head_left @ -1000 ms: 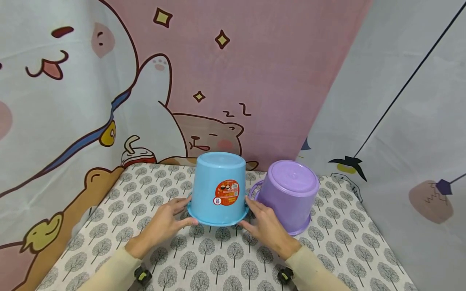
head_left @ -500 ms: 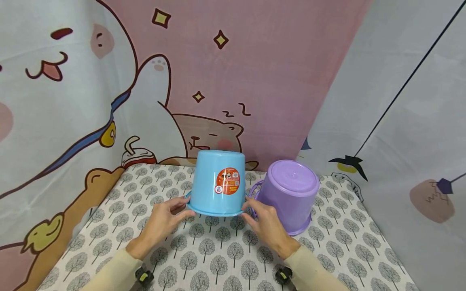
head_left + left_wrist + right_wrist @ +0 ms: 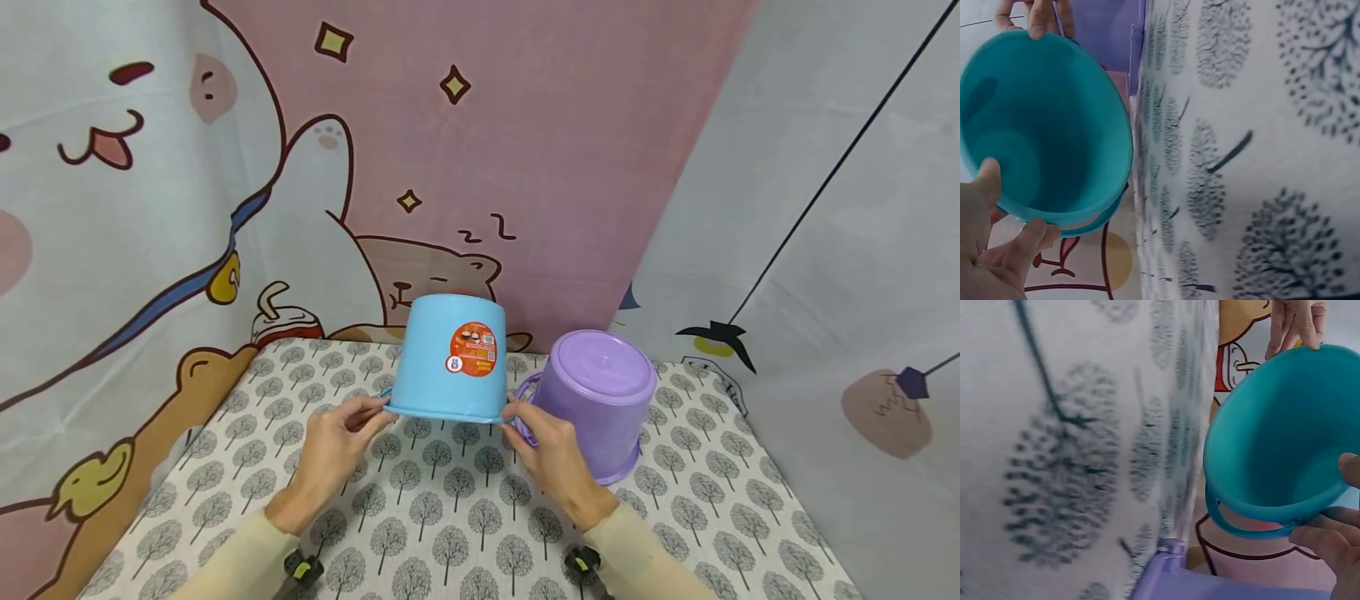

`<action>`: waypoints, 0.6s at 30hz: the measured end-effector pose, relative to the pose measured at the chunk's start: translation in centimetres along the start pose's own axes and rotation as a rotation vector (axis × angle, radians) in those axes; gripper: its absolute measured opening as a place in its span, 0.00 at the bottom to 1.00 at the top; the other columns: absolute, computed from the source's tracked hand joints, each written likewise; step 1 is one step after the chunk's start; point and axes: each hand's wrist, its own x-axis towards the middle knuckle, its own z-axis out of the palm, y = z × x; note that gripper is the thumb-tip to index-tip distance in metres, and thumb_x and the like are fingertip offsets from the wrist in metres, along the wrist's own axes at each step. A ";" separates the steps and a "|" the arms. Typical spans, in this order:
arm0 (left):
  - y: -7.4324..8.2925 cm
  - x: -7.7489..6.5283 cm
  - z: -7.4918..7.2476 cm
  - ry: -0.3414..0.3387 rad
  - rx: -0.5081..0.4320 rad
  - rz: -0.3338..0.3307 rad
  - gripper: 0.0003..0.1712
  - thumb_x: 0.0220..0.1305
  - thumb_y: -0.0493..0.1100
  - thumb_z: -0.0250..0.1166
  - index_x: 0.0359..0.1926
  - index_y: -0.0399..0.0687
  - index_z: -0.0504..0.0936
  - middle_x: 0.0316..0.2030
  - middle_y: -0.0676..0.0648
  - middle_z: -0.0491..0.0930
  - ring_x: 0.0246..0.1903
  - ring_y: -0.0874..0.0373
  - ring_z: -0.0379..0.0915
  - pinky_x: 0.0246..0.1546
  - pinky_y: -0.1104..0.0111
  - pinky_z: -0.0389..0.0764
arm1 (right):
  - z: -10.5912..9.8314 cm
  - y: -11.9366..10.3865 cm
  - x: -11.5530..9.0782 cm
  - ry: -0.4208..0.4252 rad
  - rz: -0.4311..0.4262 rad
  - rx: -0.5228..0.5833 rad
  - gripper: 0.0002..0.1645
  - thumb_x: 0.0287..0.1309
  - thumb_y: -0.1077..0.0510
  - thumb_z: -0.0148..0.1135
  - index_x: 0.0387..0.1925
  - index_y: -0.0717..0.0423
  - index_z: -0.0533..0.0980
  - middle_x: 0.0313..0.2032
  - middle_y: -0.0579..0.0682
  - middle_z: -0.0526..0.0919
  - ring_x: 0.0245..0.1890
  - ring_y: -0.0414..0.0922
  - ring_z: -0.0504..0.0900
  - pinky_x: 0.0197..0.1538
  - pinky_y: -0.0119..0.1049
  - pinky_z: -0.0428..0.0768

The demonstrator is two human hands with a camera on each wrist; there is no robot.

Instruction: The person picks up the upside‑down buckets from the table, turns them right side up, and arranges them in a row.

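Observation:
A light blue bucket [image 3: 427,358] with a round red label hangs bottom up above the cloth, its open mouth tipped toward me. My left hand [image 3: 336,442] pinches its rim at the left, thumb and fingertips on the edge. On the opposite side my right hand [image 3: 551,446] grips the rim the same way. The wrist views look into the hollow inside of the blue bucket [image 3: 1054,125], and its handle [image 3: 1254,532] hangs along the rim. Close by my right hand a purple bucket [image 3: 600,408] stands upside down on the cloth.
A white cloth [image 3: 420,533] printed with grey trees covers the table. Behind it hangs a pink and white curtain [image 3: 562,167] with cartoon animals. The purple bucket's handle [image 3: 525,392] sticks out on its left side, near the blue bucket.
Both hands have raised the blue bucket off the cloth and tilted it, so its base has turned out of sight in the head view. The purple bucket has stayed in place.

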 end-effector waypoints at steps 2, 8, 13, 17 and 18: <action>0.3 0.2 -0.1 0.030 0.024 0.033 0.12 0.67 0.30 0.83 0.51 0.38 0.96 0.46 0.34 0.97 0.42 0.39 1.00 0.42 0.79 0.94 | -0.4 -0.3 0.5 0.019 -0.007 -0.013 0.19 0.64 0.75 0.81 0.51 0.57 0.87 0.55 0.60 0.97 0.58 0.65 0.97 0.60 0.46 0.98; 1.6 0.8 -0.7 0.078 0.065 0.098 0.08 0.71 0.30 0.81 0.49 0.37 0.95 0.45 0.34 0.97 0.37 0.41 0.99 0.36 0.78 0.94 | -1.6 -1.4 2.6 0.079 -0.009 0.028 0.16 0.67 0.75 0.80 0.52 0.61 0.88 0.57 0.62 0.96 0.59 0.61 0.98 0.60 0.35 0.96; 2.7 1.3 -1.6 0.136 0.089 0.187 0.08 0.73 0.31 0.80 0.51 0.35 0.96 0.43 0.33 0.97 0.34 0.40 0.99 0.36 0.76 0.95 | -2.2 -1.8 3.9 0.112 -0.015 0.073 0.16 0.67 0.76 0.79 0.53 0.65 0.88 0.52 0.64 0.95 0.48 0.59 1.00 0.53 0.28 0.96; 3.5 2.1 -2.2 0.176 0.122 0.276 0.10 0.69 0.30 0.82 0.50 0.34 0.96 0.42 0.32 0.97 0.32 0.40 0.98 0.36 0.78 0.94 | -2.5 -2.0 4.6 0.126 -0.021 0.068 0.16 0.67 0.76 0.78 0.54 0.67 0.87 0.47 0.64 0.95 0.41 0.57 1.00 0.47 0.26 0.96; 3.7 2.2 -2.3 0.182 0.126 0.293 0.10 0.68 0.29 0.82 0.49 0.33 0.96 0.41 0.32 0.97 0.31 0.40 0.98 0.36 0.78 0.94 | -2.6 -2.1 4.8 0.125 -0.018 0.067 0.16 0.68 0.76 0.78 0.54 0.67 0.87 0.47 0.64 0.95 0.40 0.57 1.00 0.47 0.27 0.96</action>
